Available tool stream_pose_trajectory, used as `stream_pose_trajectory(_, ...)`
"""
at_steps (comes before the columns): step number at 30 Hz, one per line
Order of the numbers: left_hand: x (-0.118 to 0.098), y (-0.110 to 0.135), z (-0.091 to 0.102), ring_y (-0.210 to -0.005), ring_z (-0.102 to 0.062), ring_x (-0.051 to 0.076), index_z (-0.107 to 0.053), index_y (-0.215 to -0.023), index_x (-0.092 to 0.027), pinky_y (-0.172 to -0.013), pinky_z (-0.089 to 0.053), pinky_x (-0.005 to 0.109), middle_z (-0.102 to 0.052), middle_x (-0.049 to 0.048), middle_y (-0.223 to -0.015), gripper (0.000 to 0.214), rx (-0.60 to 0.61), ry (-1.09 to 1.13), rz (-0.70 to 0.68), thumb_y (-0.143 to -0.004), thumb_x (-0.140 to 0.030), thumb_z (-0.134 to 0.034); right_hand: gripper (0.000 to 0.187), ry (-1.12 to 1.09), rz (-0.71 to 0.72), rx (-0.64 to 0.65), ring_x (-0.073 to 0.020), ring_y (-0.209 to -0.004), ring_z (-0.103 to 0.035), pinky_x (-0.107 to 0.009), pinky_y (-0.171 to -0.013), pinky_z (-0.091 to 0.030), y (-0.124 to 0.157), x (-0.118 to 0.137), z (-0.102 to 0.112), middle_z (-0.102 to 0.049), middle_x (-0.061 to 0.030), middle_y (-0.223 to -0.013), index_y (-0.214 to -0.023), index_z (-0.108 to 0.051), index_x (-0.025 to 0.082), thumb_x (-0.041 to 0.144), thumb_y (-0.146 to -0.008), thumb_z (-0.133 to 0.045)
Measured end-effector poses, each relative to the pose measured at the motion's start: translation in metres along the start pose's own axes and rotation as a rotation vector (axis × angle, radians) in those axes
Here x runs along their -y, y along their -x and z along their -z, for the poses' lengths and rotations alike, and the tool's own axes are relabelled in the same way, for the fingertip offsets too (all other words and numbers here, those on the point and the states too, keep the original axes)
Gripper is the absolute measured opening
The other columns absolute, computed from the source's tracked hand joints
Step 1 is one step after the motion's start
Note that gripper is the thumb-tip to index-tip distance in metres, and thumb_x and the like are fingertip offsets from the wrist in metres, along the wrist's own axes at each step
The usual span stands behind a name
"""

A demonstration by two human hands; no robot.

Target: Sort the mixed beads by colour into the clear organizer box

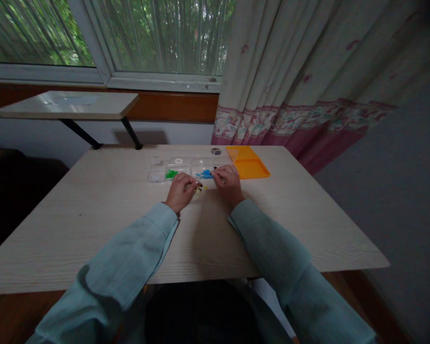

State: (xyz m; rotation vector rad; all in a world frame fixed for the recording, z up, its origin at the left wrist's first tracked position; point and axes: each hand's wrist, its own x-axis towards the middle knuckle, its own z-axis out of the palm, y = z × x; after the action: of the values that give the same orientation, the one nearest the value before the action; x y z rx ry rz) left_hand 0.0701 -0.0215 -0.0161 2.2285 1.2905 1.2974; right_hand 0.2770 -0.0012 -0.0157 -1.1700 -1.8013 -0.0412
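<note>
My left hand [182,192] is closed in a pinch, its fingertips at a small cluster of cream and dark brown pieces [199,188]. Whether the cluster is gripped or only touched is too small to tell. A yellow bit [205,188] lies just right of it. My right hand [229,183] is also pinched, over the front right of a clear compartment box [156,177]. Its fingertips are beside small blue pieces [205,174]; anything between them is hidden. Small green pieces [171,174] fill another compartment, behind my left hand.
An open orange case [251,168] lies right of the clear box, near my right hand. A dark round disc [216,151] is at the back of the wooden table [272,229]. A raised shelf [103,102] stands at the back left, and a curtain [258,114] hangs behind.
</note>
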Motion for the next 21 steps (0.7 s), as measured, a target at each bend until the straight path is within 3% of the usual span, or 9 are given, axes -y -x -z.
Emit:
stream_pose_trajectory(3,0.003,-0.002,0.001,-0.081,-0.054,0.018,-0.063,-0.073,-0.019,-0.078,-0.043,0.034,-0.059,0.0032,-0.076,0.020,-0.046,0.053,0.093,-0.089,-0.028,-0.055,0.022,-0.054,0.119,0.101,-0.0186,-0.089,-0.056,-0.036,-0.086,-0.042,0.001,0.012,-0.001,-0.067,-0.0044,-0.087,-0.093,-0.074,0.025,0.039,-0.089,-0.058)
stream_pose_trajectory(8,0.002,-0.003,0.003,-0.080,-0.055,0.017,-0.062,-0.072,-0.020,-0.076,-0.044,0.032,-0.058,0.0030,-0.075,0.020,-0.041,0.079,0.131,-0.089,-0.027,-0.054,0.030,-0.030,0.223,0.190,-0.0194,-0.089,-0.054,-0.036,-0.084,-0.039,0.003,0.032,-0.003,-0.066,-0.0056,-0.087,-0.100,-0.074,0.025,0.045,-0.091,-0.053)
stream_pose_trajectory(13,-0.001,-0.002,0.004,-0.081,-0.055,0.017,-0.061,-0.072,-0.020,-0.078,-0.045,0.032,-0.059,0.0034,-0.076,0.022,-0.039,0.057,0.109,-0.090,-0.029,-0.053,0.033,0.020,0.164,0.240,-0.0197,-0.091,-0.053,-0.035,-0.084,-0.038,0.004,0.041,-0.003,-0.066,-0.0054,-0.088,-0.103,-0.073,0.028,0.046,-0.094,-0.048)
stream_pose_trajectory(21,-0.001,-0.001,0.005,-0.083,-0.055,0.017,-0.064,-0.073,-0.020,-0.082,-0.044,0.034,-0.060,0.0034,-0.078,0.027,-0.016,-0.033,0.060,-0.092,-0.033,-0.050,0.034,0.018,0.142,0.280,-0.0194,-0.092,-0.054,-0.035,-0.086,-0.038,0.001,0.047,0.002,-0.068,-0.0045,-0.086,-0.092,-0.075,0.027,0.045,-0.094,-0.046)
